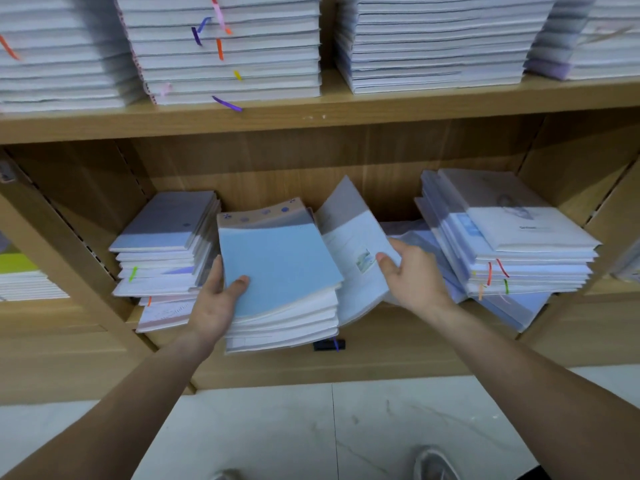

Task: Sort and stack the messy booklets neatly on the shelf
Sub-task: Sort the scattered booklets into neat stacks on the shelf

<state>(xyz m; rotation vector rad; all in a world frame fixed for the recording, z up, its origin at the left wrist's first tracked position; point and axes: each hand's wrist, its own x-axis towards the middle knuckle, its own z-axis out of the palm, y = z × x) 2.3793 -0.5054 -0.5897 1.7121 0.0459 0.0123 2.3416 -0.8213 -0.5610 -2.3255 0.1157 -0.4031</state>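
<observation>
On the lower shelf, the left hand has its grip pinching the left edge of a blue-topped booklet stack, thumb on the cover. Just right of that stack, the right hand has its grip holding a slanting booklet. The booklets look thin, floppy and likely to slide, so they are best supported from underneath.

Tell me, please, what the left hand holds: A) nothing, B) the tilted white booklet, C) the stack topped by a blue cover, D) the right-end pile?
C: the left hand grips the side of the stack, thumb on its blue cover; the right hand holds the tilted white booklet.
</observation>
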